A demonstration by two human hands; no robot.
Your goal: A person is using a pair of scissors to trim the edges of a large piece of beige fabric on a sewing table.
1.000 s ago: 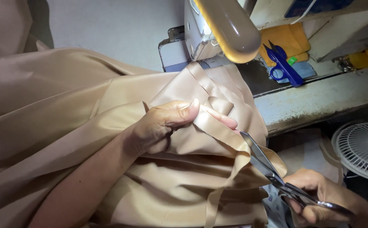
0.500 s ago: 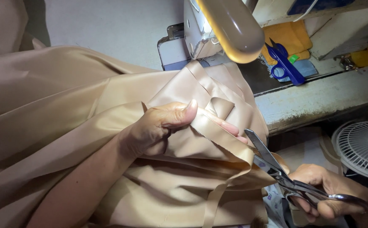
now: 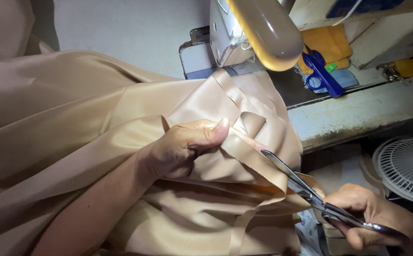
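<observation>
A large piece of shiny beige fabric (image 3: pixel 73 118) spreads over the table and my lap. My left hand (image 3: pixel 182 149) pinches a folded beige strip (image 3: pixel 251 156) of it between thumb and fingers, holding it taut. My right hand (image 3: pixel 374 213), at the lower right, grips metal scissors (image 3: pixel 306 189). The blades point up and to the left, with their tips at the edge of the strip just right of my left fingertips.
A sewing machine (image 3: pixel 230 38) with a beige lamp head (image 3: pixel 268 33) stands at the top centre. Blue-handled scissors (image 3: pixel 322 73) lie on yellow cloth (image 3: pixel 332 42) behind it. A worn table edge (image 3: pixel 358 114) runs right. A white fan (image 3: pixel 405 168) sits low right.
The scissors have moved up and left to the strip's edge. My left hand has shifted slightly, still pinching the folded strip.
</observation>
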